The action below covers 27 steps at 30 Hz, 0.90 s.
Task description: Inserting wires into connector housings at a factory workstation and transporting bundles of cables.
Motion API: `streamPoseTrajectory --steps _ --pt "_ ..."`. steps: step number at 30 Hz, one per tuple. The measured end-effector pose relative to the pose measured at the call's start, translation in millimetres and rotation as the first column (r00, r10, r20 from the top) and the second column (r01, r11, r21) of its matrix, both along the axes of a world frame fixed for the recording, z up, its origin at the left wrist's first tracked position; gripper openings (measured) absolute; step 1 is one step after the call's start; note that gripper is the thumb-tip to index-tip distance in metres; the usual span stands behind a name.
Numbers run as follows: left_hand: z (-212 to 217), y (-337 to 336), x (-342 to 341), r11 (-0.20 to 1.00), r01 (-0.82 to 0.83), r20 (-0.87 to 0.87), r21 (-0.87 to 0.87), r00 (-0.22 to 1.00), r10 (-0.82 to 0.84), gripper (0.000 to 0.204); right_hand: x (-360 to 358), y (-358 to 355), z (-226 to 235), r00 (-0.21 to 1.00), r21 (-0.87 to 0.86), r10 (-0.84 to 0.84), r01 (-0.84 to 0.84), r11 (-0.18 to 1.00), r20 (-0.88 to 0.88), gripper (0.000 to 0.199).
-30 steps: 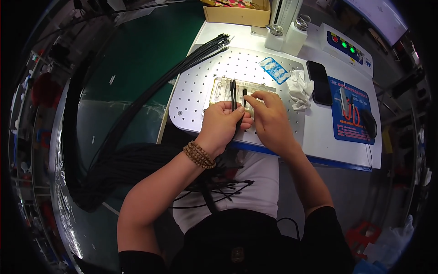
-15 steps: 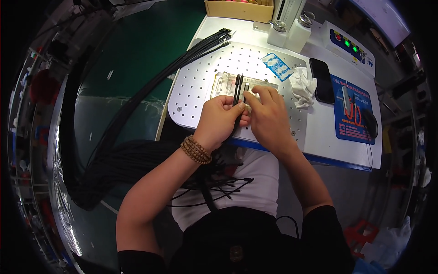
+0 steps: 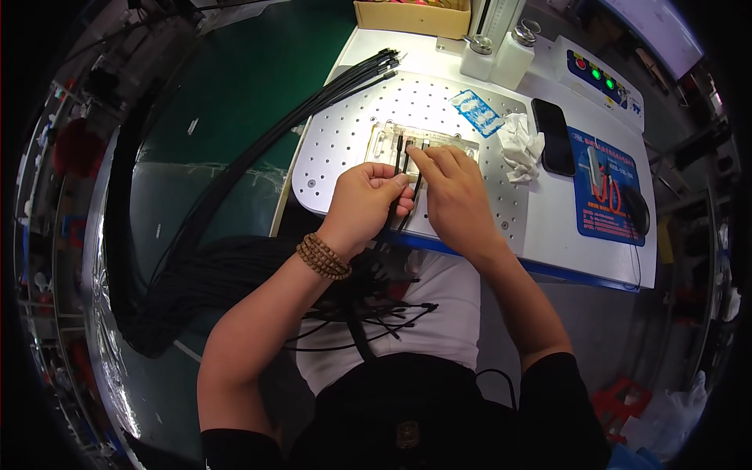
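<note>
My left hand (image 3: pixel 362 205), with a beaded bracelet on its wrist, pinches a black cable (image 3: pixel 399 149) between thumb and fingers; its connector end points away from me. Just to the right, my right hand (image 3: pixel 456 192) bends its fingers down onto the connector end of another black cable (image 3: pixel 416 197), which runs back toward me. Both hands are over a clear fixture block (image 3: pixel 381 142) on the perforated metal plate (image 3: pixel 333 160). The right fingers cover part of the block and of that connector.
A bundle of black cables (image 3: pixel 337 90) reaches across the plate's left edge; more cables lie over my lap. To the right are crumpled tissue (image 3: pixel 519 149), a phone (image 3: pixel 553 137) and a blue mat (image 3: pixel 603 188). Behind stand pump bottles (image 3: pixel 513 63), a button box (image 3: pixel 599 78) and a carton (image 3: pixel 411 19).
My left hand has shifted a little left and nearer to me with its cable. Two cables that stood close together are now apart, one under the right fingertips.
</note>
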<state>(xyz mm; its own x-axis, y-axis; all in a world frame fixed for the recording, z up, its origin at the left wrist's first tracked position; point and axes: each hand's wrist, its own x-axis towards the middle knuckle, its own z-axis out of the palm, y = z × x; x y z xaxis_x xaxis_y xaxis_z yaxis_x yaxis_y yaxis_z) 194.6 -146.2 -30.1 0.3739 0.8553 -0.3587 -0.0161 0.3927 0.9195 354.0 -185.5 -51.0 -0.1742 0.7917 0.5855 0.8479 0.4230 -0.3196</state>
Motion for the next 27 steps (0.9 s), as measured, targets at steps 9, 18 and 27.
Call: streamPoseTrajectory --steps 9,18,27 --pt "-2 10 -1 1.000 0.015 0.041 -0.017 0.999 -0.014 0.015 -7 2 0 0.996 -0.011 -0.072 0.073 0.997 0.047 0.045" --pt "-3 16 -13 0.910 0.010 -0.292 0.415 0.948 0.122 0.018 -9 5 -1 0.986 -0.019 -0.081 0.085 0.996 0.144 0.041" --pt "11 20 -8 0.796 0.318 -0.601 0.515 0.796 0.071 0.036 -10 5 -4 0.987 0.009 -0.094 0.094 0.996 0.128 0.042"
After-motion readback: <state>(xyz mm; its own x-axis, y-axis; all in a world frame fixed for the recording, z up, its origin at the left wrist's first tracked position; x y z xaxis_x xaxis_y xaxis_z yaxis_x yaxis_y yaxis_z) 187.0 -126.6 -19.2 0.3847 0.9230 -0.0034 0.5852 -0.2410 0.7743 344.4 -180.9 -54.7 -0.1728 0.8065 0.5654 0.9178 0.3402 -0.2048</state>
